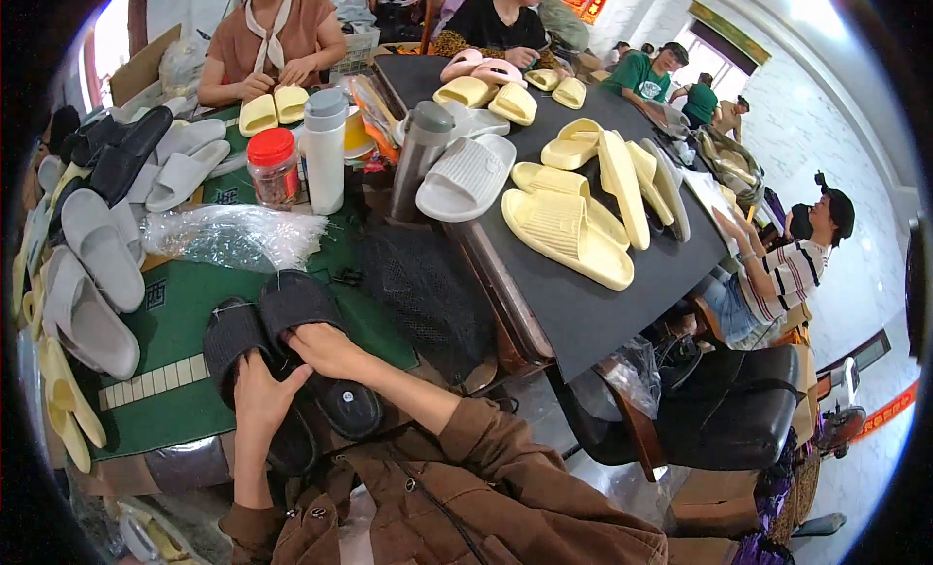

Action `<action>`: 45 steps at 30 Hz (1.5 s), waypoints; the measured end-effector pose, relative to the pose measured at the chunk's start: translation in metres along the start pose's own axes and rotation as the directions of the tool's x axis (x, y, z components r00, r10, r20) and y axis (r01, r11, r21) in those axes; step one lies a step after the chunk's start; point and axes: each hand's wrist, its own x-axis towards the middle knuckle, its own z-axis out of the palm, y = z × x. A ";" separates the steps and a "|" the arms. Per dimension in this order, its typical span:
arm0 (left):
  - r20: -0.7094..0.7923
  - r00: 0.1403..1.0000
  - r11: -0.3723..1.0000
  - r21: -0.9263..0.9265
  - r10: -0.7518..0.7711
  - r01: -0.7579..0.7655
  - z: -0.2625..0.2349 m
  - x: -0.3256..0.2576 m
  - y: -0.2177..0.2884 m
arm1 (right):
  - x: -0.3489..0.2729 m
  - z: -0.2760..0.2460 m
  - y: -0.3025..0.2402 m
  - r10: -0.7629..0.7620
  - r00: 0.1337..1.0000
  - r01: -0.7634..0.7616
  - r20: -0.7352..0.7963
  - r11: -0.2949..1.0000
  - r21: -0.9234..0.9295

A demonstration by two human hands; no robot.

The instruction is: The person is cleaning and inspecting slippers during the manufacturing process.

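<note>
A pair of black slippers is in front of me at the near edge of the green table mat. My left hand [260, 395] grips the left black slipper [231, 340], its fingers tucked under the ribbed strap and its thumb outside. My right hand [328, 351] has its fingers inside the right black slipper [299, 303], whose heel points toward me. The fingertips of both hands are hidden by the straps. A thin clear strand shows on the straps. Just beyond lies a bundle of clear plastic ties [238, 237].
Grey slippers [89, 303] and yellow slippers [66, 400] line the left side. A red-lidded jar [274, 167], a white bottle [326, 152] and a grey tumbler [420, 162] stand ahead. Yellow slippers [569, 225] cover the dark table [583, 322]; a black chair [719, 410] is right. Several people sit around.
</note>
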 end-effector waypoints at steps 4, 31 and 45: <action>0.017 1.000 0.999 -0.036 0.000 0.001 -0.008 0.001 0.007 | -0.001 -0.003 -0.003 0.070 0.997 -0.071 0.033 0.997 0.023; -0.134 0.969 0.977 0.092 0.206 -0.194 0.029 0.009 -0.009 | -0.017 -0.017 -0.017 -0.006 0.999 0.007 0.042 0.999 -0.031; -0.222 0.919 0.941 0.165 0.326 -0.294 0.034 -0.005 -0.018 | -0.058 -0.057 -0.068 -0.306 0.919 0.275 -0.249 0.949 -0.153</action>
